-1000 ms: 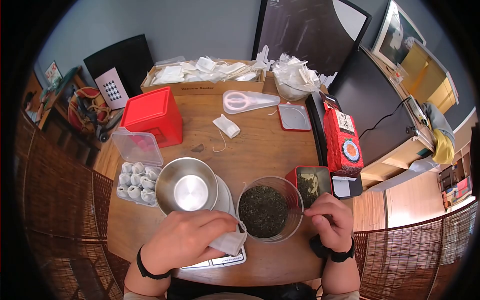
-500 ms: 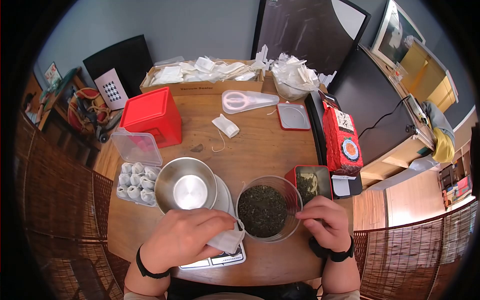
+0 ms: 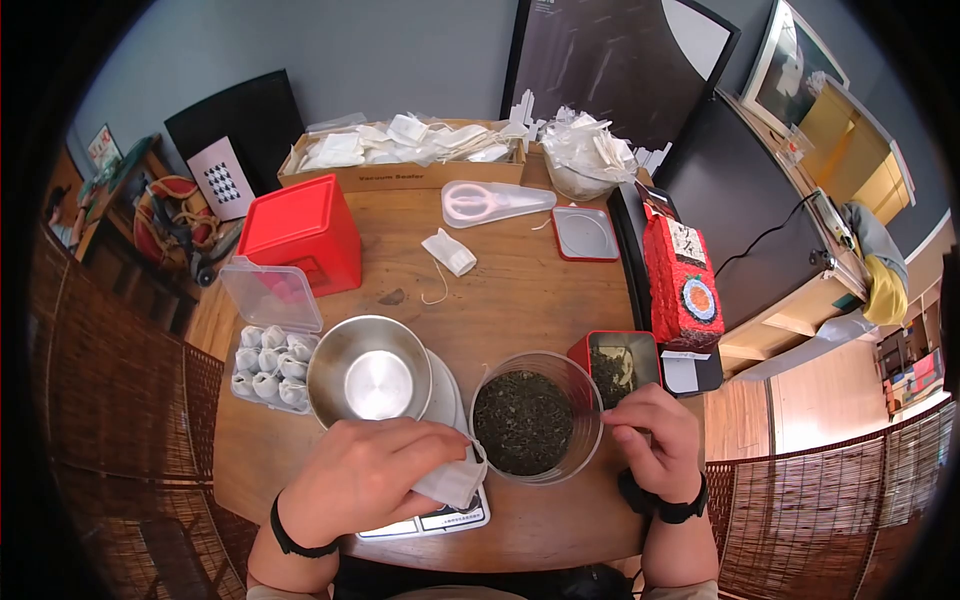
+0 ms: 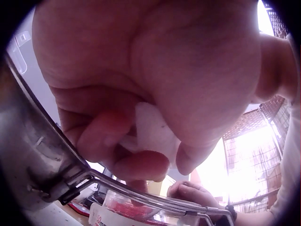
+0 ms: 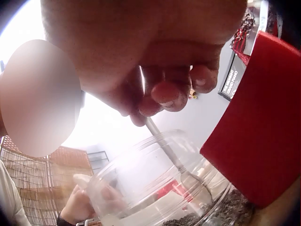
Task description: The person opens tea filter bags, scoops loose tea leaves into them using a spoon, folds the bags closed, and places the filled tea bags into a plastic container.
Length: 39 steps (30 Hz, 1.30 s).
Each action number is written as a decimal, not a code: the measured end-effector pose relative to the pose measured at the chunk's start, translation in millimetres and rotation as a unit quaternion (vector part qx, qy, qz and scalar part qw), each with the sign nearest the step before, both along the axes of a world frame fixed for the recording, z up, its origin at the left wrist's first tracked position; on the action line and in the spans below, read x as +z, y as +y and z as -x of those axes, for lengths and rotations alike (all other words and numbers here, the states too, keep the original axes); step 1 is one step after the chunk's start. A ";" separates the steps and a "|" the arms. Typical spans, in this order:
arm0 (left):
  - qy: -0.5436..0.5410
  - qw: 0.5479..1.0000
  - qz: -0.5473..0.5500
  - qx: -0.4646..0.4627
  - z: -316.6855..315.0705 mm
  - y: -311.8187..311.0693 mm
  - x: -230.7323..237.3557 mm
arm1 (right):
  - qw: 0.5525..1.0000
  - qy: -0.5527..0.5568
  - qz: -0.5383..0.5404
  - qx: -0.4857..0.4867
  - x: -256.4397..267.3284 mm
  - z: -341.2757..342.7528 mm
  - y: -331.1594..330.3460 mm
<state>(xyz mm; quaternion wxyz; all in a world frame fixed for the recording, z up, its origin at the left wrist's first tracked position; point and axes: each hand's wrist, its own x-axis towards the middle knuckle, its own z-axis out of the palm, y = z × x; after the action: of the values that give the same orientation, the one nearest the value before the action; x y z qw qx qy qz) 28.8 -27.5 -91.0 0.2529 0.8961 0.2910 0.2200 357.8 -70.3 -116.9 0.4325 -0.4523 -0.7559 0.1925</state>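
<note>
My left hand (image 3: 375,475) grips a white tea bag (image 3: 455,480) between thumb and fingers, over the front of a white kitchen scale (image 3: 420,525). In the left wrist view the tea bag (image 4: 155,132) shows between the curled fingers. My right hand (image 3: 655,440) pinches a metal spoon (image 5: 162,143) by its handle. The spoon's bowl reaches down inside a clear round tub (image 5: 131,165), close to the dark loose tea leaves (image 3: 522,425). Left of the tub, a steel bowl (image 3: 328,385) sits on the back of the scale.
A plastic box of filled tea bags (image 3: 270,365) stands at the left, near a red canister (image 3: 300,235). Behind the tub is an open red tin (image 3: 625,360) with leaves. A loose tea bag (image 3: 450,252), cased scissors (image 3: 490,203) and a tin lid (image 3: 587,235) lie farther back.
My right hand has shifted to the left at the tub's right rim, then slightly back to the right. My left hand holds the tea bag in nearly the same place.
</note>
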 end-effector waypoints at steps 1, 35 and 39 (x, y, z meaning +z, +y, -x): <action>0.001 1.000 -0.001 0.000 0.3 0.0 -0.3 | 1.000 -0.015 0.004 0.001 -0.2 0.2 0.2; -0.003 1.000 -0.004 -0.006 0.0 0.6 -1.0 | 0.992 0.090 0.063 0.062 -3.0 -5.8 -1.4; -0.001 1.000 -0.002 -0.006 -0.6 0.6 -0.2 | 0.982 0.122 0.128 0.061 -3.3 -4.8 -1.8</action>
<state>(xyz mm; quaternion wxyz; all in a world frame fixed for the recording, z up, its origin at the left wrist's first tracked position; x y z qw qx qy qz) 29.4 -27.0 -91.2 0.2527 0.8979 0.2852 0.2204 362.6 -72.1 -120.2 0.4473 -0.4300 -0.6930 0.3670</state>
